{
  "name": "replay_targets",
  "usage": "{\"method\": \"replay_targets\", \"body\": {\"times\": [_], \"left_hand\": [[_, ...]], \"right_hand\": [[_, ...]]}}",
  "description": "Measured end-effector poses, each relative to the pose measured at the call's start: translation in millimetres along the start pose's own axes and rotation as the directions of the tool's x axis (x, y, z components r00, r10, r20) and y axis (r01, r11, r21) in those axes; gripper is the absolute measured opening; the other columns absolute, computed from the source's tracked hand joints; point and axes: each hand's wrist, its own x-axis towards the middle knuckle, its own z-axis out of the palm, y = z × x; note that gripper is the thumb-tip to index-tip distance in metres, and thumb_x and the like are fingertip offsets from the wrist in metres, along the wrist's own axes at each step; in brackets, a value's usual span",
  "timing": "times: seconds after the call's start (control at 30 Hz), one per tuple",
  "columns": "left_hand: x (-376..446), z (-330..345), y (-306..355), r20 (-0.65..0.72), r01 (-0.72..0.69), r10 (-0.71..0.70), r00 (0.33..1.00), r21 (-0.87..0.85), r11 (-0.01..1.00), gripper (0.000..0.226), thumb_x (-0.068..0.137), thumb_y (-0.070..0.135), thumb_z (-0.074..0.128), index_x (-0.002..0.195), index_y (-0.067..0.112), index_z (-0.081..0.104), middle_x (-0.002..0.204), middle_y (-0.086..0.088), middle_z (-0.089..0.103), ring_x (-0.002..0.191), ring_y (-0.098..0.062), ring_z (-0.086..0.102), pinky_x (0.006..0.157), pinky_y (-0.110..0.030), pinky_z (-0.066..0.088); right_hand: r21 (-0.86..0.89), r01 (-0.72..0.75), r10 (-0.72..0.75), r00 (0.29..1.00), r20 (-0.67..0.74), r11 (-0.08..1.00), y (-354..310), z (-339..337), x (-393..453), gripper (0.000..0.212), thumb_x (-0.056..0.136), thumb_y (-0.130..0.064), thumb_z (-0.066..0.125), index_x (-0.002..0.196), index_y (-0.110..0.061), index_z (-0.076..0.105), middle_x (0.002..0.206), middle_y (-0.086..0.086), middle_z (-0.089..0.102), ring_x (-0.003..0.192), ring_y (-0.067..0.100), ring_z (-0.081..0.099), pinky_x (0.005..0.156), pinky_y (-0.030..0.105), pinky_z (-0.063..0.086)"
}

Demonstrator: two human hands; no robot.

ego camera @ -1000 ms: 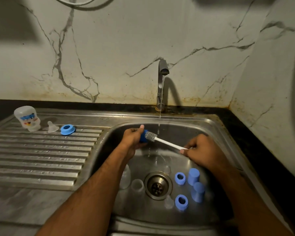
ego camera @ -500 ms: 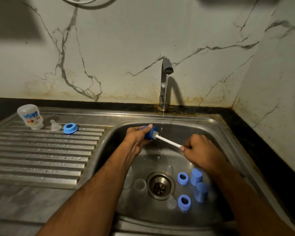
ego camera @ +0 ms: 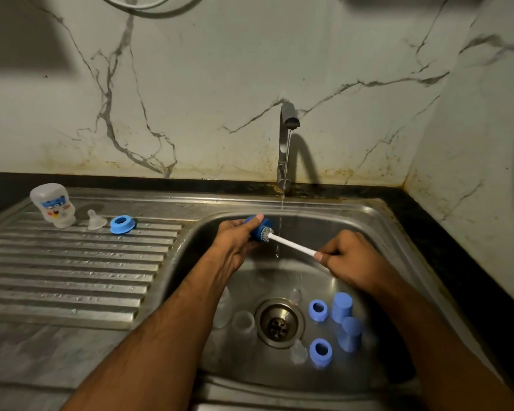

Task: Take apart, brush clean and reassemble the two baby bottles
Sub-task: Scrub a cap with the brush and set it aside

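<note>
A baby bottle (ego camera: 54, 205) stands inverted on the drainboard (ego camera: 72, 262) beside a teat (ego camera: 96, 220) and blue ring (ego camera: 122, 224), while over the sink (ego camera: 383, 232) the left hand (ego camera: 235, 238) grips a blue cap (ego camera: 260, 229) and the right hand (ego camera: 350, 258) pinches the brush (ego camera: 291, 246) whose bristles enter it.

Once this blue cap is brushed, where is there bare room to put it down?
The ribbed draining board is bare in front of the bottle, teat and blue ring. The basin floor around the drain is crowded: blue caps and rings on its right, clear parts on its left.
</note>
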Motion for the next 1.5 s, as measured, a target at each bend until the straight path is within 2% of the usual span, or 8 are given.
{"method": "replay_targets", "body": {"times": [0.17, 0.33, 0.53, 0.7, 0.97, 1.23, 1.37, 1.5], "left_hand": [[-1, 6, -3, 0.004, 0.004, -0.004, 1.0, 0.009, 1.0, 0.045, 0.089, 0.016, 0.071, 0.126, -0.006, 0.057, 0.121, -0.023, 0.063, 0.109, -0.032, 0.066, 0.089, -0.041, 0.059], [1, 2, -3, -0.026, 0.003, -0.002, 1.0, 0.053, 0.999, 0.044, 0.089, 0.014, 0.071, 0.125, -0.006, 0.057, 0.12, -0.023, 0.062, 0.105, -0.031, 0.066, 0.088, -0.042, 0.058], [-1, 9, -4, -0.012, 0.005, -0.004, 1.0, 0.018, 1.0, 0.046, 0.089, 0.015, 0.071, 0.126, -0.008, 0.056, 0.122, -0.024, 0.062, 0.108, -0.032, 0.065, 0.089, -0.042, 0.058], [0, 3, -3, -0.03, -0.018, 0.018, 0.999, 0.009, 1.0, 0.042, 0.088, 0.014, 0.072, 0.124, -0.004, 0.059, 0.12, -0.022, 0.063, 0.103, -0.03, 0.068, 0.088, -0.041, 0.059], [-3, 9, -3, -0.002, -0.021, 0.021, 1.0, -0.037, 0.999, 0.043, 0.089, 0.017, 0.071, 0.126, -0.003, 0.059, 0.12, -0.021, 0.065, 0.104, -0.028, 0.068, 0.078, -0.032, 0.06], [-6, 3, 1, -0.025, -0.03, 0.028, 0.999, -0.064, 0.998, 0.041, 0.089, 0.013, 0.07, 0.125, -0.001, 0.058, 0.119, -0.02, 0.064, 0.103, -0.029, 0.068, 0.082, -0.035, 0.059], [-7, 11, -3, -0.027, -0.035, 0.034, 0.999, -0.036, 0.999, 0.046, 0.087, 0.014, 0.072, 0.129, -0.001, 0.056, 0.123, -0.02, 0.063, 0.106, -0.028, 0.067, 0.088, -0.037, 0.058], [-6, 9, -2, -0.027, -0.023, 0.021, 0.999, -0.085, 0.996, 0.045, 0.087, 0.013, 0.073, 0.127, 0.0, 0.057, 0.122, -0.02, 0.063, 0.103, -0.029, 0.068, 0.085, -0.037, 0.06]], "right_hand": [[0.007, -0.04, 0.04, 0.996, -0.075, 0.999, -1, 5, -1, 0.023, 0.093, -0.034, 0.069, 0.092, -0.012, 0.076, 0.083, 0.005, 0.072, 0.081, 0.021, 0.067, 0.084, 0.039, 0.057], [0.052, -0.041, 0.037, 0.997, 0.07, 0.998, -1, 1, 3, 0.028, 0.09, -0.032, 0.072, 0.074, -0.009, 0.073, 0.058, 0.004, 0.064, 0.052, 0.014, 0.059, 0.054, 0.027, 0.051], [-0.001, -0.054, 0.054, 0.993, -0.107, 0.999, 1, 8, 2, 0.026, 0.091, -0.036, 0.07, 0.083, -0.012, 0.077, 0.074, 0.002, 0.071, 0.073, 0.016, 0.067, 0.076, 0.032, 0.055], [0.163, -0.112, 0.097, 0.99, 0.098, 0.98, 2, 4, 5, 0.029, 0.091, -0.026, 0.07, 0.073, -0.003, 0.075, 0.046, 0.004, 0.057, 0.041, 0.014, 0.049, 0.048, 0.026, 0.045], [0.052, -0.003, 0.009, 0.994, -0.112, 0.999, -1, 3, -5, 0.022, 0.093, -0.032, 0.069, 0.089, -0.013, 0.079, 0.072, 0.004, 0.071, 0.073, 0.018, 0.067, 0.079, 0.034, 0.056], [0.167, -0.025, 0.011, 0.997, 0.08, 0.986, -5, -4, -3, 0.04, 0.094, -0.026, 0.069, 0.058, -0.009, 0.067, 0.044, 0.001, 0.056, 0.043, 0.013, 0.05, 0.056, 0.03, 0.049], [0.117, -0.037, 0.044, 0.998, -0.053, 0.992, 0, 1, -3, 0.038, 0.093, -0.029, 0.068, 0.061, -0.009, 0.068, 0.057, 0.009, 0.065, 0.058, 0.021, 0.061, 0.07, 0.035, 0.056], [0.204, -0.136, 0.128, 0.99, 0.056, 0.969, -7, 13, -1, 0.031, 0.093, -0.028, 0.067, 0.073, -0.005, 0.071, 0.052, 0.01, 0.057, 0.04, 0.014, 0.046, 0.047, 0.022, 0.041]]}}
